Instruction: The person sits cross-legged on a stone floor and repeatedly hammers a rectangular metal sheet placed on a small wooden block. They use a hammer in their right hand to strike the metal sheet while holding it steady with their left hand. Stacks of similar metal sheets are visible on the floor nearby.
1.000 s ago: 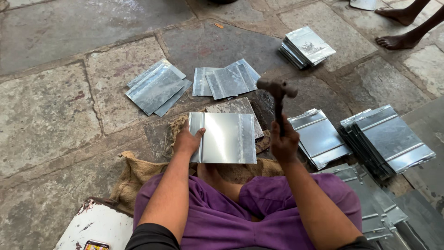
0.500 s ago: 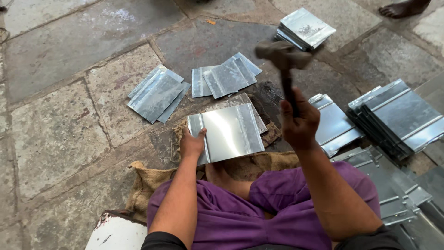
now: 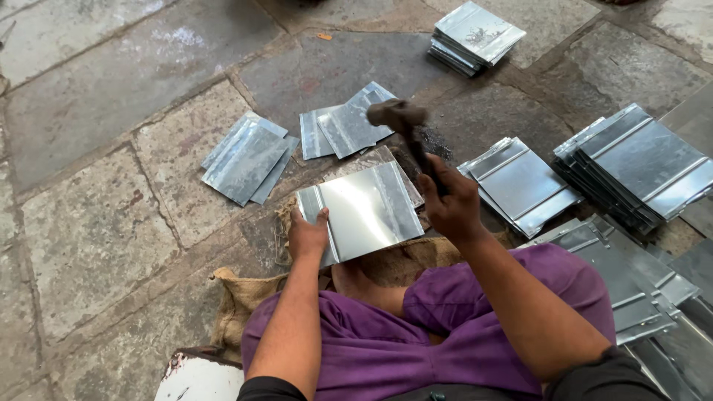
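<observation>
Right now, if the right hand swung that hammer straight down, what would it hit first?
Probably the far right edge of the shiny metal sheet that the left hand steadies; the right hand holds the hammer above it, though depth is unclear.

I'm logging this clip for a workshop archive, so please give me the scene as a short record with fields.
Setting: person in purple trousers seated on a brown burlap sack on a grey stone-slab floor
Left hand: pressing down the near left edge of a shiny rectangular metal sheet
Right hand: gripping a dark hammer, head raised above the sheet
Nearby: loose sheets, fanned sheets, neat stack, ribbed panel stack
</observation>
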